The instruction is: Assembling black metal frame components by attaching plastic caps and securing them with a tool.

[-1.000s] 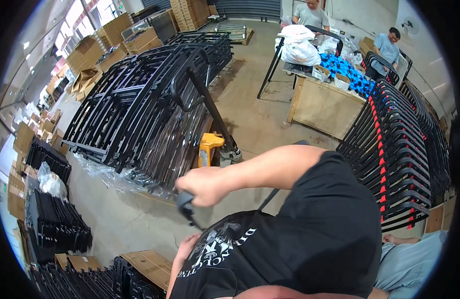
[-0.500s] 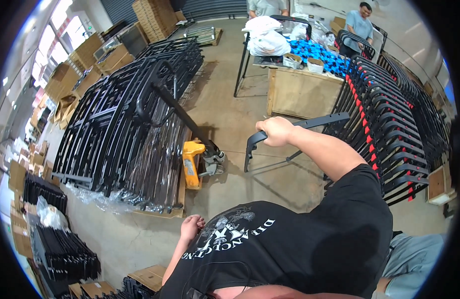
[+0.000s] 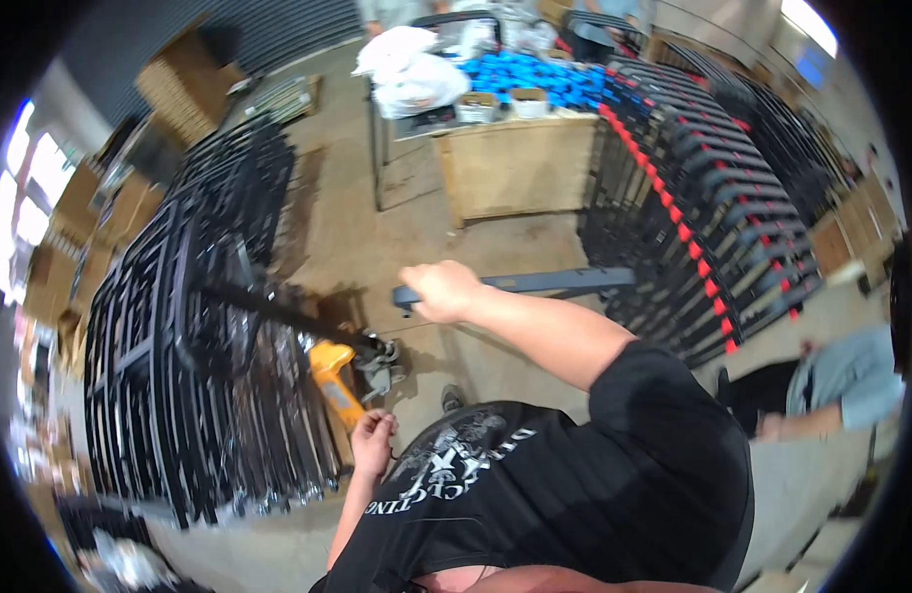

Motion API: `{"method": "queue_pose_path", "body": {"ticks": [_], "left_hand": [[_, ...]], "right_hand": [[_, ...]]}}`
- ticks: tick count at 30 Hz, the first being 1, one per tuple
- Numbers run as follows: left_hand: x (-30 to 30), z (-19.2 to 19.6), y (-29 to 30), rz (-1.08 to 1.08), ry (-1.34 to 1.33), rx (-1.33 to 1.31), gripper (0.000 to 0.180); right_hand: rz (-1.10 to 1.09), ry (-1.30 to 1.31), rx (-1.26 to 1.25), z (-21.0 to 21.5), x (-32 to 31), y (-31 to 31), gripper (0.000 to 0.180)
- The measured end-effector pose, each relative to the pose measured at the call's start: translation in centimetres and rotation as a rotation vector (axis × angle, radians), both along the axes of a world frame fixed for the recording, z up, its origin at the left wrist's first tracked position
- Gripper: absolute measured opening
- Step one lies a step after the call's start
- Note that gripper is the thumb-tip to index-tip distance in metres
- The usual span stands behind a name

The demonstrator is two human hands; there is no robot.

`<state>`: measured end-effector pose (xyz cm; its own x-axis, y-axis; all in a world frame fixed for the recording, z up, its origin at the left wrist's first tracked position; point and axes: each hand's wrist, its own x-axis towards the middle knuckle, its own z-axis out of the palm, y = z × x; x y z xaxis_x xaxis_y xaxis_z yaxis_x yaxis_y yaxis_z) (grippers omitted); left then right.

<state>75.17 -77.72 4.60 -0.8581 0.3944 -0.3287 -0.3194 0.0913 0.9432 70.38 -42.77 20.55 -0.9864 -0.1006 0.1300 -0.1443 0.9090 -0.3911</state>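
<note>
A worker's right hand [image 3: 441,290] closes around one end of a long dark metal bar [image 3: 535,283], held level above a strip of bare concrete floor [image 3: 377,222] hemmed in by black metal frames [image 3: 179,326] on the left and a leaning row of red-tipped frames [image 3: 693,208] on the right. The left hand [image 3: 373,442] hangs loosely curled and empty near a yellow pallet jack [image 3: 332,381]. Beyond, a plywood crate [image 3: 515,163] carries small open boxes [image 3: 500,104], their contents unclear, beside blue parts [image 3: 535,77] and white bags [image 3: 412,69].

I see a grey metal bar [image 3: 535,284], a yellow pallet jack [image 3: 332,381], blue parts [image 3: 535,79], and black frames [image 3: 693,208] with red tips.
</note>
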Motion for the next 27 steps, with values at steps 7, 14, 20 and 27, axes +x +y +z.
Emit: {"method": "queue_pose_path", "body": {"ticks": [7,14,20,27], "left_hand": [[-18.7,5.7,14.5,0.019,0.758,-0.115,0.029],[-34.0,6.4,27.2,-0.071,0.909,0.005,0.024],[-39.5,8.1,31.4,0.008,0.737,-0.024,0.042],[-44.6,8.4,37.5,-0.001,0.668,-0.097,0.038]], "right_hand": [[-0.07,0.059,0.008,-0.2,-9.6,2.1,0.04],[-0.182,0.235,0.006,-0.8,-16.5,5.0,0.047],[-0.52,0.566,0.096,3.4,-7.4,18.4,0.032],[-0.849,0.478,-0.688,-7.3,-2.8,32.2,0.037]]}}
